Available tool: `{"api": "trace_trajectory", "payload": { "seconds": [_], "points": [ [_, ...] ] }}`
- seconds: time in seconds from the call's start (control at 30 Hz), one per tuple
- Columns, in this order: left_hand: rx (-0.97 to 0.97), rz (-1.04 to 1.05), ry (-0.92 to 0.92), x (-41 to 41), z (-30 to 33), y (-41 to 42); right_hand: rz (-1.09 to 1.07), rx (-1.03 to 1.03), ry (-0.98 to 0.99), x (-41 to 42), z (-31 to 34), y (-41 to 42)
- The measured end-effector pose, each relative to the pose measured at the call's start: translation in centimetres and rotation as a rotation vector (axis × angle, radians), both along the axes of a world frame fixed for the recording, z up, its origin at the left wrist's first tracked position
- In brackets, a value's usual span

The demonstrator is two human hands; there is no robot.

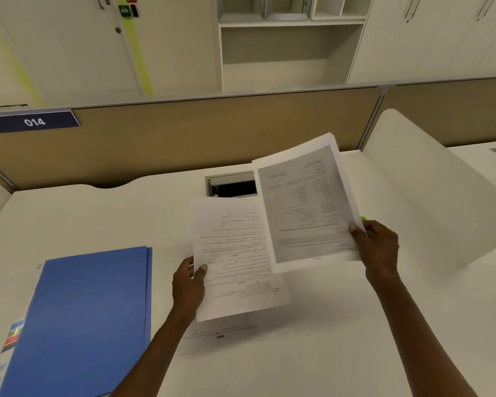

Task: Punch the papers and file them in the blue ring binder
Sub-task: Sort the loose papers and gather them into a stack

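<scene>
While the binder (89, 319) lies closed and flat at the left of the surface (327, 353), with some coloured sheets poking out from under its left edge, the papers are up in the air and not yet punched. No punch can be seen anywhere, so that tool must be out of view or hidden.

Just right of the binder, the left hand (188, 285) pinches a white sheet (235, 259) at its left edge, thumb on top and fingers behind. Below it another sheet (201, 336) lies flat on the surface, partly hidden by the forearm.

Further right, the right hand (377, 247) grips a small stack (307, 204) by its lower right corner, thumb over the top page, which is shaded grey. The stack tilts up toward the partition (184, 133) and overlaps the right edge of the white sheet. A bit of bright green shows just behind the right hand; what it is cannot be told.

The risks, as I judge them: each hand holds its paper by one edge only, so pages could droop, slide or fan out of the stack, especially the loose ones beneath the grey page. If the two lots are joined without squaring the edges, the holes would land unevenly and the pages would sit crooked on the rings. The flat sheet could be forgotten under the arm.
</scene>
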State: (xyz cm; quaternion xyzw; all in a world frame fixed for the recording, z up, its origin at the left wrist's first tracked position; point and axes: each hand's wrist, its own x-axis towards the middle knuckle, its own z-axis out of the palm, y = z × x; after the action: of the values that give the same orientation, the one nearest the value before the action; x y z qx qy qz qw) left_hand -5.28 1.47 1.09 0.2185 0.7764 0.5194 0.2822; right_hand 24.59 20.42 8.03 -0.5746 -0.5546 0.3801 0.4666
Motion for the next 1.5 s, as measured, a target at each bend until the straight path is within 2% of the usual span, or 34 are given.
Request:
{"api": "trace_trajectory", "payload": {
  "seconds": [0.07, 0.2, 0.33, 0.47, 0.7, 0.8, 1.0, 1.1, 1.17, 1.23, 1.33, 1.5],
  "points": [
    [0.048, -0.01, -0.012, 0.0, 0.5, 0.3, 0.066, -0.066, 0.058, -1.6, 0.6, -1.1],
    [0.151, -0.063, -0.066, 0.6, 1.9, 0.9, 0.167, -0.232, 0.034, -4.8, -0.1, -3.5],
    [0.216, -0.079, -0.097, 1.3, 3.0, 1.5, 0.228, -0.291, 0.03, -6.6, -1.4, -5.1],
    [0.247, -0.061, -0.149, 1.4, 3.4, 1.7, 0.282, -0.277, 0.108, -7.2, -1.5, -6.6],
    [0.282, 0.04, -0.323, 2.0, 4.7, 1.8, 0.282, -0.119, 0.075, -8.4, -2.0, -7.4],
    [0.312, -0.053, -0.244, 1.3, 5.1, 1.8, 0.305, -0.112, 0.116, -8.8, -2.2, -7.5],
    [0.327, -0.088, -0.131, -0.4, 4.9, 1.1, 0.399, -0.151, 0.083, -9.5, -2.7, -7.1],
    [0.311, -0.054, -0.07, -2.0, 4.5, 0.4, 0.293, -0.195, 0.037, -9.9, -3.8, -6.7],
    [0.302, -0.013, -0.055, -3.2, 4.0, -0.2, 0.225, -0.225, -0.078, -10.0, -5.4, -6.5],
    [0.279, 0.034, -0.034, -4.4, 3.4, -1.0, 0.271, -0.199, -0.388, -9.8, -7.5, -6.9],
    [0.245, 0.105, 0.009, -5.9, 2.8, -1.9, 0.462, -0.158, -0.766, -10.3, -9.9, -8.7],
    [0.261, 0.174, 0.012, -7.2, 2.7, -2.4, 0.841, 0.024, -1.078, -12.2, -12.1, -11.6]
  ]
}}
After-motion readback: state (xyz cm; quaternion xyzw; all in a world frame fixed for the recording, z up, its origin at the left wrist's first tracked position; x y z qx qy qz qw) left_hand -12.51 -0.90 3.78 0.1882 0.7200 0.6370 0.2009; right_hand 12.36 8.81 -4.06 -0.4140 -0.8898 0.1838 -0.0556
